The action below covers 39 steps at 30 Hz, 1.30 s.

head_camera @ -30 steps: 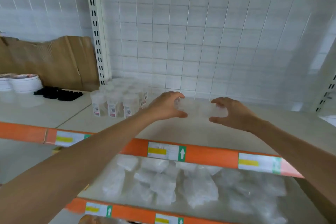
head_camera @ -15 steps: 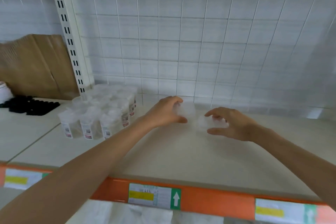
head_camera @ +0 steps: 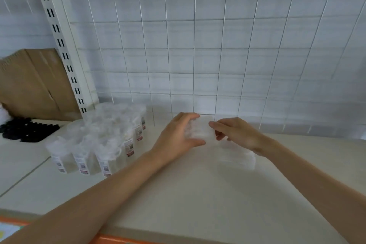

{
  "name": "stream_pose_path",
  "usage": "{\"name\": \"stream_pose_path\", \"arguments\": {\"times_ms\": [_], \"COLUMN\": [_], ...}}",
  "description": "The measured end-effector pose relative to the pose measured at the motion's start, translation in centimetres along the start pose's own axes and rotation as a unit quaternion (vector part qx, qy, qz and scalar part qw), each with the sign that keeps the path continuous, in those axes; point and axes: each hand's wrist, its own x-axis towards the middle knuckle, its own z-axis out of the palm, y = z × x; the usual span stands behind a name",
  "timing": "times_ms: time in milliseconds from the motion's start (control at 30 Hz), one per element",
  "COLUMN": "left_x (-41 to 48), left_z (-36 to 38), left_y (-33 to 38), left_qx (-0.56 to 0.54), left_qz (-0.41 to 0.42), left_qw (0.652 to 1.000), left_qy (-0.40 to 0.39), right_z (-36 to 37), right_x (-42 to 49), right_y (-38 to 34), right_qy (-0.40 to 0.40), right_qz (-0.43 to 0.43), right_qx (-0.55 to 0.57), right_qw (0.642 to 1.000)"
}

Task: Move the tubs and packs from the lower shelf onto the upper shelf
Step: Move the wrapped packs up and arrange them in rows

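Note:
On the upper shelf (head_camera: 178,200), close to the back wire grid, my left hand (head_camera: 176,138) grips a clear plastic pack (head_camera: 200,130) from its left side. My right hand (head_camera: 241,134) meets the same pack from the right, index finger on top of its edge and thumb below. A second clear pack (head_camera: 239,157) lies flat on the shelf under my right wrist. A cluster of clear labelled tubs (head_camera: 103,140) stands to the left of my left hand. The lower shelf is out of view.
A white slotted upright (head_camera: 63,45) rises at the left, with brown cardboard (head_camera: 33,85) and a black tray (head_camera: 27,130) beyond it. The shelf's orange front edge (head_camera: 122,240) shows at the bottom. Bare shelf surface lies to the right of the packs.
The view has risen, so the lower shelf has left the frame. Both hands moved further back; the right-hand pack now lies on the shelf, and my right hand has come over to the left pack.

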Motion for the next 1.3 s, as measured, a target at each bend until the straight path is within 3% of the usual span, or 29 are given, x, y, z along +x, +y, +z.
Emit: {"name": "stream_pose_path", "arguments": {"times_ms": [333,500,600,733,867,967,1133,1300], "left_x": [-0.2,0.0,0.0,-0.3,0.4,0.3,0.2,0.0], "left_z": [-0.1,-0.2,-0.3,-0.3,-1.3,-1.2,-1.0,-0.9], "left_y": [1.0,2.2,2.4,2.6,3.2,3.4,3.3,3.5], "left_qx": [-0.061,-0.215,-0.175,-0.144,-0.291,-0.324,-0.314,-0.280], "left_qz": [0.002,-0.173,-0.262,-0.249,-0.278,-0.272,-0.273,-0.244], "left_qw": [0.998,0.959,0.949,0.958,0.915,0.906,0.909,0.927], "left_qy": [0.016,0.062,0.014,-0.013,-0.023,-0.013,0.009,0.041], "right_z": [-1.1,-1.0,-0.9,-0.9,-1.1,-0.7,-0.6,-0.7], "right_x": [-0.6,-0.8,-0.6,-0.8,-0.8,-1.1,-1.2,-1.3], "right_y": [0.3,1.0,1.3,1.2,1.1,0.8,0.4,0.0], "right_qy": [0.030,0.040,0.083,0.099,0.099,0.053,0.004,0.012], "right_qz": [-0.044,-0.079,-0.113,-0.156,-0.140,-0.102,-0.067,-0.055], "right_qx": [0.143,0.147,0.091,0.066,0.080,0.098,0.041,0.072], "right_qw": [0.988,0.985,0.986,0.981,0.982,0.988,0.997,0.996]}}
